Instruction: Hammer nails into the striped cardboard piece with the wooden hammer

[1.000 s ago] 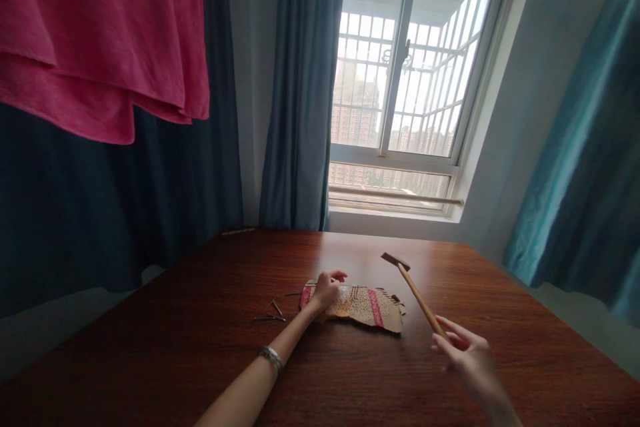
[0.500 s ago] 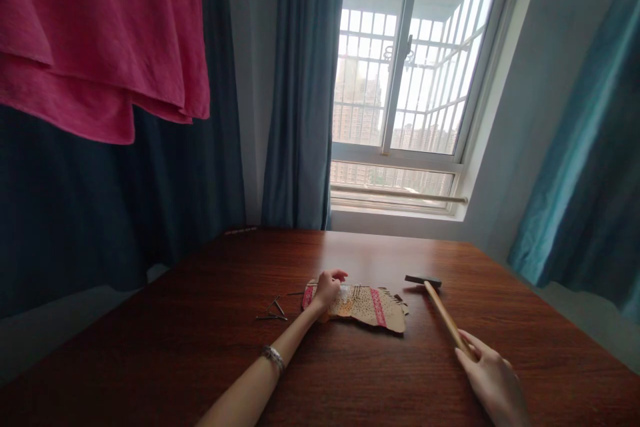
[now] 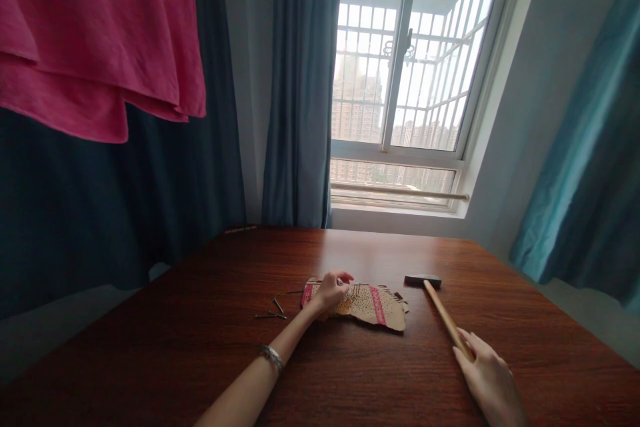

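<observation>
My right hand [image 3: 489, 373] is wrapped round the wooden handle of a hammer [image 3: 447, 321]; its dark head lies at or just over the tabletop, right of a piece of cardboard [image 3: 395, 320]. The cardboard is flat, tan, dotted with small dark holes, with two pink bands and a ragged right edge. Several thin nails [image 3: 357, 288] stand upright in it. Over the cardboard's left part, my left hand [image 3: 334, 290] is closed, thumb and forefinger curled together beside the standing nails. What sits between those fingertips, if anything, is too small to make out.
Several loose nails [image 3: 273, 310] lie left of the cardboard on the brown wooden table [image 3: 200, 360]. Behind it are blue curtains [image 3: 300, 113] and a barred window [image 3: 370, 80]. A pink cloth [image 3: 100, 47] hangs at upper left.
My left hand has shifted slightly right, its thumb and forefinger now curled closer to the standing nails. The hammer and my right hand have hardly moved.
</observation>
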The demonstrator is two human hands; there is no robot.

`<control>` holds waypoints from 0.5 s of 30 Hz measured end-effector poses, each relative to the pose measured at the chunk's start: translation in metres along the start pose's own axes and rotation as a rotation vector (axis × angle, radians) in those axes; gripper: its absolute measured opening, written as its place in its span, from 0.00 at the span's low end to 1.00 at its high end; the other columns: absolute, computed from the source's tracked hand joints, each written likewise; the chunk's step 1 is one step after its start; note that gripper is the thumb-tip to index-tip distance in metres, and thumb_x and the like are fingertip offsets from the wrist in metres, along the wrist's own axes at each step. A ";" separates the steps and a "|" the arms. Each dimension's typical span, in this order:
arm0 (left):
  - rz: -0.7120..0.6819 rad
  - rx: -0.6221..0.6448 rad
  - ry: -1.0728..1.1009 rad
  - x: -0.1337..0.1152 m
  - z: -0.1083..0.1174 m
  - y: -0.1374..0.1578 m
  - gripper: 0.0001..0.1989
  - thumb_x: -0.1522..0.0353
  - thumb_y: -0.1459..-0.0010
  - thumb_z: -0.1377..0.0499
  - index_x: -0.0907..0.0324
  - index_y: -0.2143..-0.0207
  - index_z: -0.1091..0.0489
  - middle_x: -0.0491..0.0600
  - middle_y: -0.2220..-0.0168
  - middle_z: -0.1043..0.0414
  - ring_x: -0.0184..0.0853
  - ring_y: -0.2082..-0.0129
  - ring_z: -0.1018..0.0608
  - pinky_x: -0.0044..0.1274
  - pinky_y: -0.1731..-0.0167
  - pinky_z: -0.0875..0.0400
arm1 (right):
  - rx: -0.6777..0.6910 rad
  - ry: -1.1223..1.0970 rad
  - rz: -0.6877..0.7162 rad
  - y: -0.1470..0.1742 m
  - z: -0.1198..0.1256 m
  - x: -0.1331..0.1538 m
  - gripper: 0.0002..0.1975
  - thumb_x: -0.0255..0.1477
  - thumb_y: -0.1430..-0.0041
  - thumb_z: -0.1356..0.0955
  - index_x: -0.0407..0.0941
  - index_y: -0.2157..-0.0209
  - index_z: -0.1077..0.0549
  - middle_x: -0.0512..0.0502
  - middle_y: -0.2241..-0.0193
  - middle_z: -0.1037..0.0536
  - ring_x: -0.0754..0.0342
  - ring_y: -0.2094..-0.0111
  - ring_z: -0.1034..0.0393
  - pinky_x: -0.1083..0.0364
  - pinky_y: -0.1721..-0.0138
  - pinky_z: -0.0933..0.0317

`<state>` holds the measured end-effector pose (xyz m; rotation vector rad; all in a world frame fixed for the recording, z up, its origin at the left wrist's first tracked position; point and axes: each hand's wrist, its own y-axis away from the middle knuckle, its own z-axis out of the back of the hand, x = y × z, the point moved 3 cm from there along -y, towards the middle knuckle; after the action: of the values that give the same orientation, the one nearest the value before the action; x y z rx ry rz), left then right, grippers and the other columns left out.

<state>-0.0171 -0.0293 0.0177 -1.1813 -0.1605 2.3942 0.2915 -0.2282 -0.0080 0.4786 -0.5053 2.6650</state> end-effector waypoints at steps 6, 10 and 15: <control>-0.094 0.089 -0.045 -0.007 -0.001 0.002 0.12 0.72 0.55 0.44 0.61 0.66 0.27 0.47 0.68 0.26 0.31 0.67 0.27 0.18 0.65 0.36 | -0.029 0.044 0.035 0.000 -0.022 -0.013 0.23 0.35 0.45 0.43 0.38 0.52 0.33 0.31 0.50 0.32 0.43 0.51 0.35 0.49 0.53 0.40; -0.101 0.102 -0.102 -0.006 -0.003 0.001 0.10 0.71 0.56 0.43 0.61 0.68 0.27 0.47 0.68 0.27 0.31 0.67 0.28 0.18 0.65 0.37 | -0.040 0.079 0.050 0.002 -0.024 -0.011 0.22 0.34 0.45 0.43 0.38 0.53 0.33 0.31 0.52 0.30 0.43 0.51 0.35 0.49 0.55 0.38; -0.091 0.104 -0.122 -0.005 -0.004 -0.001 0.08 0.70 0.55 0.43 0.59 0.70 0.27 0.45 0.68 0.27 0.30 0.67 0.28 0.17 0.65 0.37 | 0.034 0.100 0.059 -0.004 -0.023 -0.008 0.18 0.30 0.47 0.42 0.41 0.57 0.31 0.36 0.61 0.24 0.45 0.59 0.30 0.51 0.62 0.36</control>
<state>-0.0110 -0.0310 0.0191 -0.9616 -0.1240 2.3653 0.2940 -0.2183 -0.0299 0.3426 -0.4516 2.7416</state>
